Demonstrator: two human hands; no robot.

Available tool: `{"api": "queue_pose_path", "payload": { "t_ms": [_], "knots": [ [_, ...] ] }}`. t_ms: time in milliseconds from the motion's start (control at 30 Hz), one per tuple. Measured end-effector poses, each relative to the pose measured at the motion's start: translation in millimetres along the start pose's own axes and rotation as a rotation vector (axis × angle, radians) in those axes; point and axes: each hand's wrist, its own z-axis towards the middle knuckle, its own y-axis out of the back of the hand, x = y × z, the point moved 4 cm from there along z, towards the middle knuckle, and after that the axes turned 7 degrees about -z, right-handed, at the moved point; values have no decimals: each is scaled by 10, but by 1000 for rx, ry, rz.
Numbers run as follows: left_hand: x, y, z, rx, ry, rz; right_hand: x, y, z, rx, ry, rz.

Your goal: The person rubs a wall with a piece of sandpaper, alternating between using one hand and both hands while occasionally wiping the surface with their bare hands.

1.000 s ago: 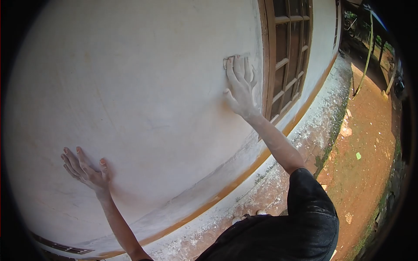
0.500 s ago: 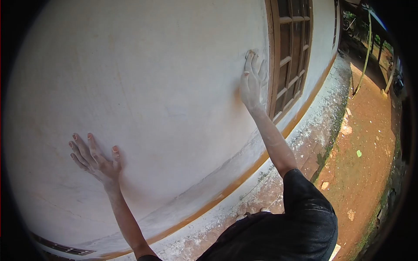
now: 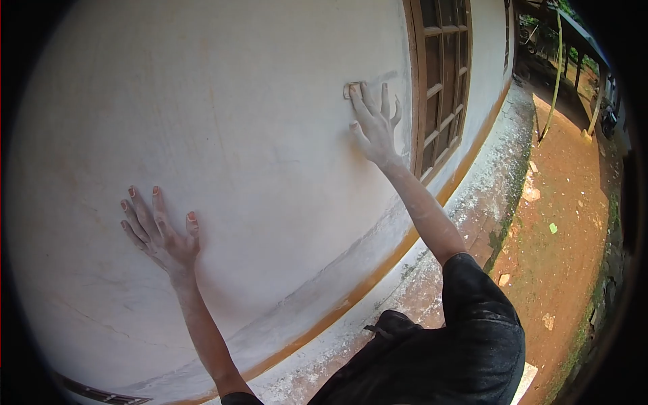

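The small tan sanding pad (image 3: 351, 89) sits on the white plastered wall (image 3: 256, 121) beside the brown wooden window frame (image 3: 413, 81), pinned under your right hand (image 3: 374, 128), grip spread. Your left hand (image 3: 160, 235) lies flat lower down, grip spread too.

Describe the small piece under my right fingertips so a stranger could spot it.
Start at the brown wooden window in the white wall. Just left of its frame the right hand lies flat; at its fingertips is a small tan rectangular pad, the only object on that wall.
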Motion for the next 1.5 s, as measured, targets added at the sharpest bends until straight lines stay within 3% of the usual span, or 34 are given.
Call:
{"api": "queue_pose_path", "payload": {
  "t_ms": [33,100,233,367,467,500,533,600,700,733,800,900,967,1067,1200,1300,1367,1500],
  "knots": [
    [-28,-4,32,-16,3,5,79,-54,62,-12,11,2],
    [-61,35,-16,-19,21,3,75,-123,39,-153,-340,462],
    [-66,1,32,-32,7,9,-17,5,134,-104,-201,343],
    [-34,40,14,-22,-18,-14,325,73,49,-47,-87,256],
    [-58,46,35,-25,-1,-6,852,148,-15,-240,-165,580],
    [-53,33,48,-29,2,-6,1196,330,-86,-193,-5,617],
    [-37,30,39,-20,0,-14,1160,414,-65,-189,-5,618],
    [-19,37,6,-2,-14,-16,1125,482,-135,-50,207,213],
    [-15,44,49,-8,2,-5,353,167,-77,-44,-100,134],
    [-55,55,71,-17,4,-10,439,102,-61,-43,-89,143],
    [-70,87,24,-20,17,-21,533,76,-66,-188,-246,442],
    [-27,37,17,-27,1,-33,1649,641,-201,-47,91,450],
    [29,32,-15,-19,-2,-86,2028,785,-254,3,148,533],
    [49,24,-26,-25,-1,-76,1538,688,-231,20,145,309],
    [37,75,10,-22,3,-68,659,364,-61,-67,-134,268],
    [-52,80,17,-42,8,-73,1055,331,-135,-140,-133,459],
    [-14,69,3,-97,10,-170,1580,660,-206,-15,63,470],
    [-77,158,-208,-242,39,-238,1899,842,-301,50,64,502]
  ]
}}
